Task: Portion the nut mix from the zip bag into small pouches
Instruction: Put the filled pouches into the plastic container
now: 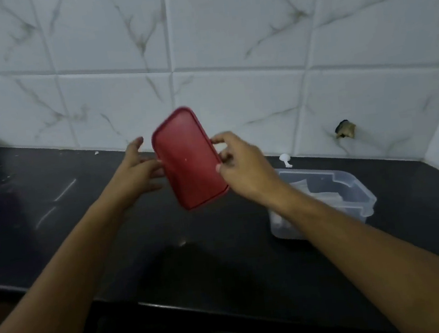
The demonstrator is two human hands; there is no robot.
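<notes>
One rounded red plastic lid (188,159), right hand (243,165) pinching, left hand (139,168) touching

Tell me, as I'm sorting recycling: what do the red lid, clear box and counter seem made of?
Red lid: likely plastic, matte, thin with moulded rim. Clear box: translucent plastic, its inside showing through. Counter: probably polished dark stone, judging by glossy reflections.

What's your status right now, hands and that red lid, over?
Right hand pinches red lid in the air; left hand touches its other edge. Clear container sits open on counter. Nothing in the way.
</notes>
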